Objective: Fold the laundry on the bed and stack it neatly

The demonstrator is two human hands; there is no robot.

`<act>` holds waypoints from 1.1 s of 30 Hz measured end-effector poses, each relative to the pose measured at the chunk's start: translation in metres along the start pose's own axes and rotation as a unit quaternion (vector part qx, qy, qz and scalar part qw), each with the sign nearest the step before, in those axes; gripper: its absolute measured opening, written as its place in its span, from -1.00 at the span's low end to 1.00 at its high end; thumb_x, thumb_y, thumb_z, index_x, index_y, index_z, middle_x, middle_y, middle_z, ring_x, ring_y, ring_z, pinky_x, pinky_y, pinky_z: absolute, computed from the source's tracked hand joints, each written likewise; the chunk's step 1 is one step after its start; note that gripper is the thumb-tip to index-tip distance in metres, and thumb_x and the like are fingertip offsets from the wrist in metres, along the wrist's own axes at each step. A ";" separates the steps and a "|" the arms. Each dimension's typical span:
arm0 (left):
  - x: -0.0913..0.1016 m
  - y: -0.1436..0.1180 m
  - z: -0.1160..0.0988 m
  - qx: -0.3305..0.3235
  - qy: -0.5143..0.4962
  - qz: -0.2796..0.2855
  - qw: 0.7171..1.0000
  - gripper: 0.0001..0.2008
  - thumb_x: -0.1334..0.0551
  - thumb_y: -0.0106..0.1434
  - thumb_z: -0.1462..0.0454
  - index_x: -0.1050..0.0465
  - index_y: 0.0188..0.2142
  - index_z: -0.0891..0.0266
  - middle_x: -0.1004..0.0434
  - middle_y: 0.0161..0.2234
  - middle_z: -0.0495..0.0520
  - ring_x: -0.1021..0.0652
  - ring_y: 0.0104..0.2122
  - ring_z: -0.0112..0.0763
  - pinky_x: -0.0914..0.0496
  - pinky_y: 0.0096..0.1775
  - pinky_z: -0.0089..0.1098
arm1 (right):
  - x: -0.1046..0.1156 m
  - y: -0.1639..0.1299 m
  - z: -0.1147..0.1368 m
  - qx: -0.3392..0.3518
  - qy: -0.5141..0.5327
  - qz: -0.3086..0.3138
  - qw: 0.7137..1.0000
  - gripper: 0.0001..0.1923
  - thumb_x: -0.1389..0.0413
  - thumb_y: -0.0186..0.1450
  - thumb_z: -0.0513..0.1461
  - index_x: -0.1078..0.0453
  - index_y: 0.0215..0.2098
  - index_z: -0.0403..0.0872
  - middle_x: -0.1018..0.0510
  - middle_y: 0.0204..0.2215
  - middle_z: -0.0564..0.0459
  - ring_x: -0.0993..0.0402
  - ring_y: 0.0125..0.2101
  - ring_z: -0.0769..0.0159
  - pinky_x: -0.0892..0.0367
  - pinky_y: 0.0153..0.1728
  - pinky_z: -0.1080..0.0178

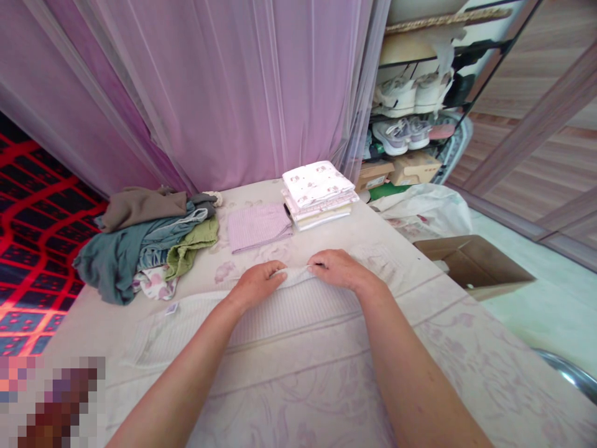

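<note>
A pale striped garment (284, 317) lies spread in a long strip across the bed (298, 398), with a small white label at its upper left. My left hand (261, 283) is closed on the upper edge near its middle, thumb against the fingers. A short way to the right, my right hand (338, 269) pinches the same edge, which is slightly raised between the two hands. Just beyond the hands lies a folded lilac striped cloth (259, 227). Beside it stands a stack of folded clothes (319, 186), topped by a white printed piece.
A loose heap of clothes (140, 233) sits at the bed's left. A purple curtain (224, 93) hangs along the far edge. On the right are a shoe rack (420, 118), an open cardboard box (476, 264) on the floor and a wooden-panelled wardrobe (536, 130).
</note>
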State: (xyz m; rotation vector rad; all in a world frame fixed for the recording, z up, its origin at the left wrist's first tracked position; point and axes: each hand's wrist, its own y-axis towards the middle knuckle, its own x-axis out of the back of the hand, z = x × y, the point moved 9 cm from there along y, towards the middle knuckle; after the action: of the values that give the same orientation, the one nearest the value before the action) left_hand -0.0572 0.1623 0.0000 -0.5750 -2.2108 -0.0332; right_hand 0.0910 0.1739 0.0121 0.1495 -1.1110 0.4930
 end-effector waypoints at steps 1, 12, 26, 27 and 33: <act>0.001 0.004 0.003 0.000 0.003 0.006 1.000 -0.74 -0.03 0.27 0.12 -0.44 -0.27 0.16 -0.50 -0.38 -0.07 -0.47 -0.34 -0.39 -0.24 -0.35 -0.46 | 0.000 0.000 0.000 -0.002 0.003 -0.004 1.000 -0.75 0.01 0.29 -0.22 -0.54 -0.29 0.00 -0.62 -0.31 0.07 -0.47 -0.30 0.33 -0.19 -0.32 0.36; 0.017 0.020 0.007 0.085 0.250 -0.019 0.964 -0.64 -0.01 0.31 0.02 -0.49 -0.22 0.12 -0.58 -0.27 0.08 -0.53 -0.25 -0.23 -0.25 -0.34 -0.39 | 0.003 0.010 -0.002 -0.048 -0.068 -0.103 0.991 -0.72 0.04 0.36 -0.16 -0.47 -0.11 0.00 -0.60 -0.17 -0.02 -0.48 -0.16 0.24 -0.20 -0.13 0.24; 0.013 0.023 0.019 0.041 0.224 0.078 0.971 -0.68 -0.12 0.22 0.07 -0.48 -0.14 0.14 -0.56 -0.17 0.05 -0.52 -0.19 -0.26 -0.30 -0.25 -0.40 | 0.001 0.008 -0.003 -0.052 -0.119 -0.066 0.989 -0.69 0.03 0.35 -0.11 -0.53 -0.20 -0.02 -0.59 -0.22 -0.07 -0.45 -0.16 0.17 -0.15 -0.14 0.16; 0.012 0.022 0.019 0.052 0.223 0.086 0.970 -0.69 -0.14 0.21 0.08 -0.47 -0.13 0.13 -0.57 -0.17 0.04 -0.52 -0.20 -0.25 -0.30 -0.25 -0.40 | 0.001 0.008 -0.003 -0.050 -0.114 -0.062 0.990 -0.69 0.02 0.35 -0.09 -0.53 -0.21 -0.02 -0.59 -0.22 -0.07 -0.45 -0.16 0.18 -0.15 -0.13 0.17; 0.015 0.016 0.003 0.001 0.185 0.016 0.983 -0.61 -0.17 0.20 0.15 -0.39 0.03 0.07 -0.52 -0.06 0.05 -0.50 -0.09 -0.27 -0.31 -0.10 -0.37 | 0.005 0.006 -0.005 -0.013 -0.062 -0.077 0.995 -0.72 -0.06 0.29 -0.11 -0.47 -0.07 0.04 -0.58 -0.16 0.01 -0.44 -0.12 0.24 -0.17 -0.10 0.23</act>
State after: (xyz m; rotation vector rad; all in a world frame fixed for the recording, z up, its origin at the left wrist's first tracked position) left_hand -0.0610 0.1833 0.0063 -0.5531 -1.8394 -0.1115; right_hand 0.0937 0.1825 0.0133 0.2432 -1.2159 0.3344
